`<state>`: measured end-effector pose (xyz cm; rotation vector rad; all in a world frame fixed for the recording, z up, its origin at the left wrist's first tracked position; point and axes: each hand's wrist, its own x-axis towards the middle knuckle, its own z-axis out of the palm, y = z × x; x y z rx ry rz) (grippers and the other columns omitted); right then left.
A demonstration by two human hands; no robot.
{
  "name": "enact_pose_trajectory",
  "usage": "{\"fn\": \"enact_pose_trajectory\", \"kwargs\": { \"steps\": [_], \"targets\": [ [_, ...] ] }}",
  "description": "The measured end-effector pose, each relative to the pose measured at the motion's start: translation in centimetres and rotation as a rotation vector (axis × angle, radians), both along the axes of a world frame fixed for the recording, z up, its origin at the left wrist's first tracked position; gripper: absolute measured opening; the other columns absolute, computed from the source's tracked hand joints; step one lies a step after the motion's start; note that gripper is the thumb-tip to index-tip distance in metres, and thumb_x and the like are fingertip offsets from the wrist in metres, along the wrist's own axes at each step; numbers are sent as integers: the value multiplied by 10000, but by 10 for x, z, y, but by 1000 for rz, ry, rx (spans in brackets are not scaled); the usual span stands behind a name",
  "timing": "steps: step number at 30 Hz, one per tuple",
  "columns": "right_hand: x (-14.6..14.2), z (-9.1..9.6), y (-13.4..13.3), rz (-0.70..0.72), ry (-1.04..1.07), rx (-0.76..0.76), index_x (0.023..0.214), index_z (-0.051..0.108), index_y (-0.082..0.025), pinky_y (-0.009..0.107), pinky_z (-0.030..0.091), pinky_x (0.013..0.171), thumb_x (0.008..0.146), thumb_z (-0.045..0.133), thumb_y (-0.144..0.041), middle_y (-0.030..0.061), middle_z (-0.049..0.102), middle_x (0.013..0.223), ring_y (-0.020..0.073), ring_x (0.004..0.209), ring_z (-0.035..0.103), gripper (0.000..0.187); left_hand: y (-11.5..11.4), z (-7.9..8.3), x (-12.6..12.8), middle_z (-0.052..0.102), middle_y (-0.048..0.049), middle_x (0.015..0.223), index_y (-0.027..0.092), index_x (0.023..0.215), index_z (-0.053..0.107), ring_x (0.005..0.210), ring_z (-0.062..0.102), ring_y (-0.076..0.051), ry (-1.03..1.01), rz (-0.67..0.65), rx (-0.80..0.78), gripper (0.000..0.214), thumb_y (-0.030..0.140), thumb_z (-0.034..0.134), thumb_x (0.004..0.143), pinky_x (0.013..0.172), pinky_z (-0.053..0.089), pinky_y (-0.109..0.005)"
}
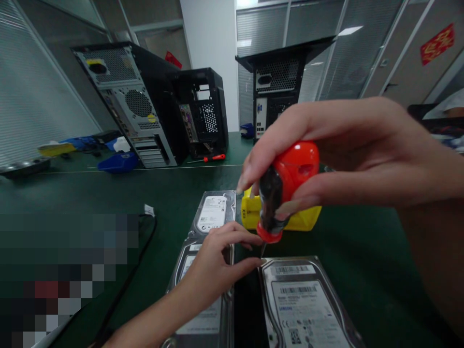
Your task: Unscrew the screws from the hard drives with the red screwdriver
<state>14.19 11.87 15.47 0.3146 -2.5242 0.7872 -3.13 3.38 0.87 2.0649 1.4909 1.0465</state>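
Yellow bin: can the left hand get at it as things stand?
Likely yes: the yellow bin sits just beyond the left hand, though the red screwdriver in the right hand partly blocks the view.

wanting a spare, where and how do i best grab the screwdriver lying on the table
Probably by its thicker red handle, from above and the near side: the screwdriver lies flat, thin shaft pointing left, and a black case stands just behind it.

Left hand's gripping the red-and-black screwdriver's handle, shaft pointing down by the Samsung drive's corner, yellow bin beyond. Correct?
Wrong hand. The head view shows the right hand gripping the handle of the red-and-black screwdriver; the left hand is lower, near the shaft. The shaft does point down by the Samsung drive's corner, with the yellow bin beyond.
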Motion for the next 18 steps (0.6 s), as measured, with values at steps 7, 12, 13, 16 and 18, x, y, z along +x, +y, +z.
{"fn": "enact_pose_trajectory", "kwargs": {
  "steps": [7, 12, 13, 16, 18],
  "targets": [
    [1, -1, 0, -51, 32, 92, 787, 630, -190, 186, 524, 739, 804, 395, -471, -13, 561, 962, 88, 889, 564, 367, -2, 0, 4, 674, 48, 832, 236, 817, 650, 767, 596, -170, 51, 25, 94, 195, 103, 725, 696, 728, 375, -347],
    [2, 0, -1, -77, 66, 139, 788, 631, -176, 211, 529, 739, 805, 381, -472, -9, 576, 951, 102, 893, 565, 388, -2, -4, 8, 673, 50, 759, 223, 786, 637, 647, 566, -157, 123, 49, 133, 143, 105, 690, 725, 656, 375, -327],
    [1, 0, -1, -72, 72, 135, 766, 632, -174, 211, 531, 735, 804, 381, -470, -6, 580, 953, 106, 893, 568, 389, -2, -5, 9, 669, 47, 747, 222, 788, 635, 637, 561, -155, 129, 52, 128, 130, 113, 682, 735, 627, 382, -311],
    [0, -1, -1, -70, 67, 131, 786, 630, -177, 167, 525, 742, 818, 380, -432, -9, 578, 967, 83, 885, 575, 358, -4, -8, 10, 658, 31, 733, 205, 792, 621, 639, 558, -157, 139, 56, 104, 87, 125, 648, 770, 581, 399, -280],
    [-1, -2, 0, -85, 66, 127, 892, 605, -164, 132, 522, 746, 831, 391, -375, -14, 568, 984, 61, 881, 572, 307, -5, -9, 10, 648, 24, 733, 195, 799, 609, 651, 559, -159, 145, 49, 91, 73, 124, 620, 793, 586, 410, -277]
  ]
}}
